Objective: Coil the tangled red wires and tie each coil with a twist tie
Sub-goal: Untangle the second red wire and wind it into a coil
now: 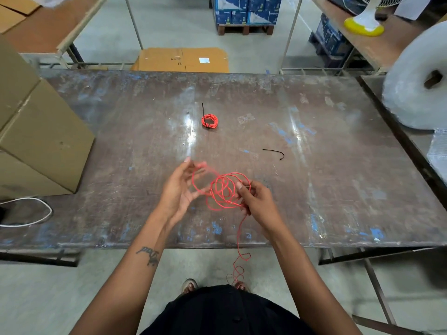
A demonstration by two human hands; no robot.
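Both hands hover just above the worktop (314,189) with the tangled red wire (223,189) strung between them. The left hand (180,189) has loosely spread fingers with a loop draped over them; the right hand (257,201) pinches the bundle. From the right hand a long tail hangs past the worktop's near edge toward the floor, kinked and snarled. Pulled hard, those kinks could probably tighten into knots, or the loose loops slip off the left fingers. Beyond the hands lie a tied coil (210,121) and a spare twist tie (274,153).
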